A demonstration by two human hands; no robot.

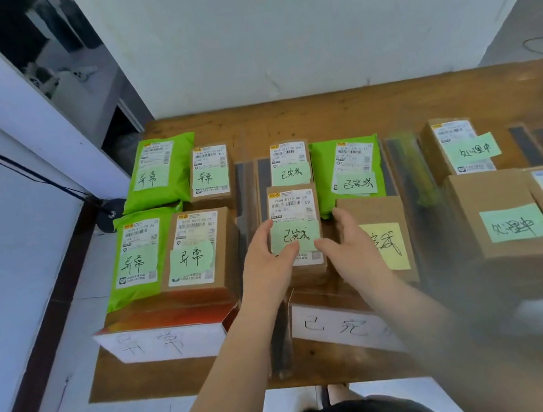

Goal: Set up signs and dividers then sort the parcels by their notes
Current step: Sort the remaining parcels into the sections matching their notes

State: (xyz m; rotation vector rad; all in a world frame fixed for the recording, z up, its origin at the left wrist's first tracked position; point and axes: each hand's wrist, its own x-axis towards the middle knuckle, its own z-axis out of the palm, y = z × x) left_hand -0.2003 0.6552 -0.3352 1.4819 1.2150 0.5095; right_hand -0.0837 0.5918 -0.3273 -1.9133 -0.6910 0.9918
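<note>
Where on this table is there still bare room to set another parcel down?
Bare wood runs along the far edge of the table, behind all parcels, and at the near left corner in front of the left sign. The rows between are packed.

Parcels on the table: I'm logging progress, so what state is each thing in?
Held box: flat, between both hands.
Left hand: grips its left edge.
Right hand: grips its right edge.
Left group: four parcels, laid flat.
Near-left sign: standing at the table edge.
</note>
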